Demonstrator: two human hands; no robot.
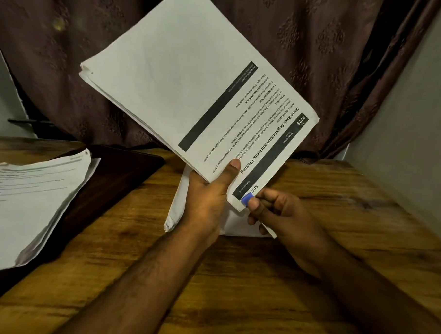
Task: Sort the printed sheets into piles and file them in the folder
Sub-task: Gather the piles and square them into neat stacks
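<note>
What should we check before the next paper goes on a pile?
1. Left hand holds the held stack firmly: ok, thumb on top.
2. Right hand has a grip on the blue clip at the corner: ok.
3. Clip fully on or off: cannot tell.
4. Pile on the dark folder is neat: not ok, the sheets are fanned.
5. Top sheet readable: ok.

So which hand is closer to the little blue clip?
Right. The right hand pinches the blue clip at the stack's corner. The left hand grips the stack's edge just beside it, not touching the clip.
</note>
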